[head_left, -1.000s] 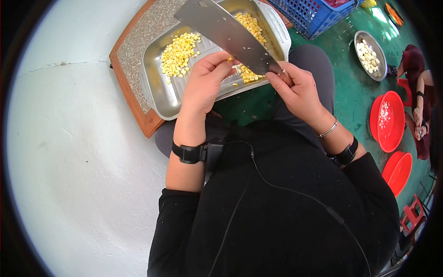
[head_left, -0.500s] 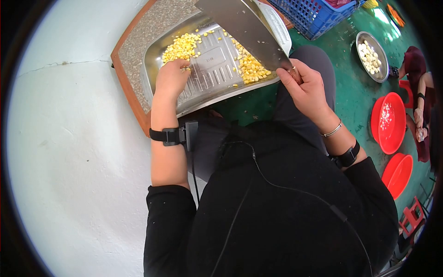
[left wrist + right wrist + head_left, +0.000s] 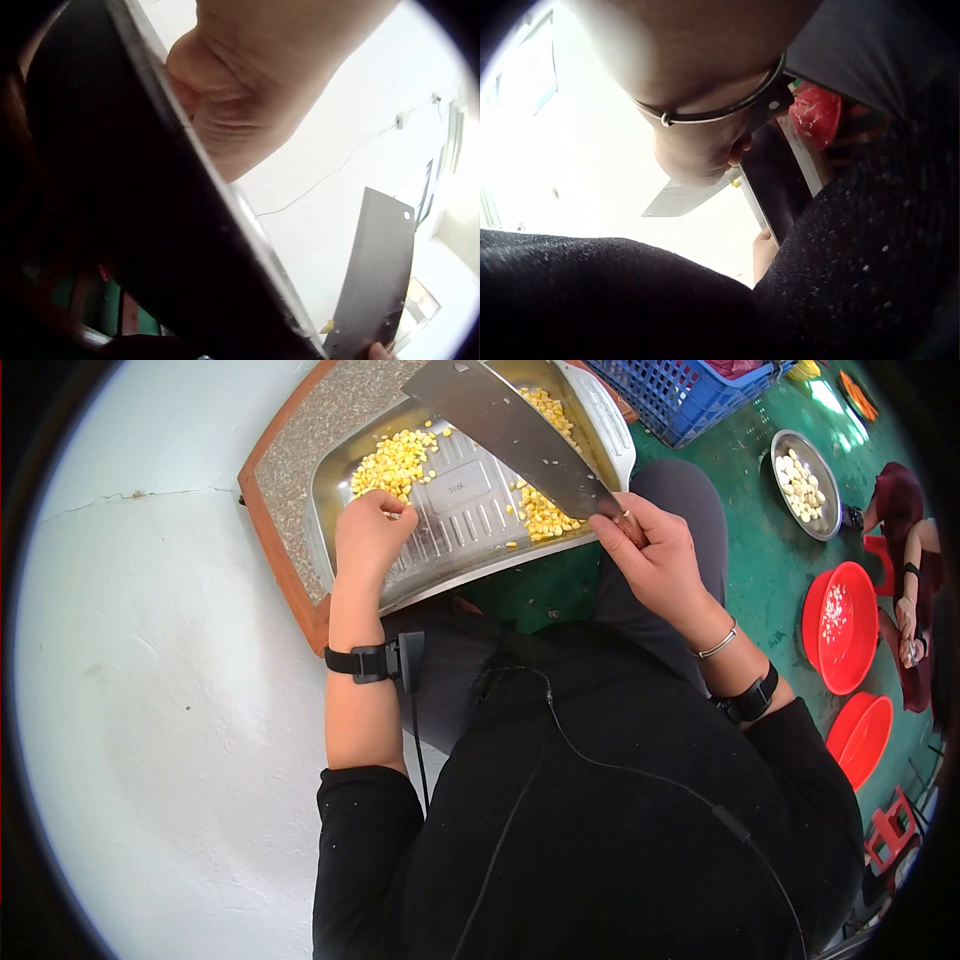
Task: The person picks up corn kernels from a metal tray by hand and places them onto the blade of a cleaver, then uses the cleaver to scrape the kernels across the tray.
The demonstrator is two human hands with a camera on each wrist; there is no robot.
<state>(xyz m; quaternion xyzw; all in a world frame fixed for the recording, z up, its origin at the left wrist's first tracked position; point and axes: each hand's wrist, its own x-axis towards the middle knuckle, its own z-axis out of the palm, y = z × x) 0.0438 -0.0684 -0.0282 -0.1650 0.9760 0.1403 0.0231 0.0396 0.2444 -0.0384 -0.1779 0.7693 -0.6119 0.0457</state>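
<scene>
In the head view, my right hand (image 3: 660,555) grips the brown handle (image 3: 630,530) of a broad cleaver (image 3: 515,435). The blade slants up and left over a metal tray (image 3: 440,588), with small pale bits stuck to it. My left hand (image 3: 372,540) is low inside the tray's left side, fingers bent at the lower edge of a pile of yellow kernels (image 3: 395,465) that look like corn. A small pale spot shows by its fingertips; I cannot tell whether they pinch a kernel. A second pile of kernels (image 3: 545,512) lies partly behind the blade.
The tray sits over a speckled board (image 3: 290,460) with a wooden edge, beside a white wall. A blue crate (image 3: 680,400) stands at the upper right. On the green floor are a metal bowl (image 3: 832,520) of pale pieces and red basins (image 3: 855,630). Another person's arm (image 3: 912,560) shows at right.
My left hand has left the cleaver blade, where it had a yellow piece at its fingertips, and moved left and down to the left pile. The cleaver shifted right, then slightly back.
</scene>
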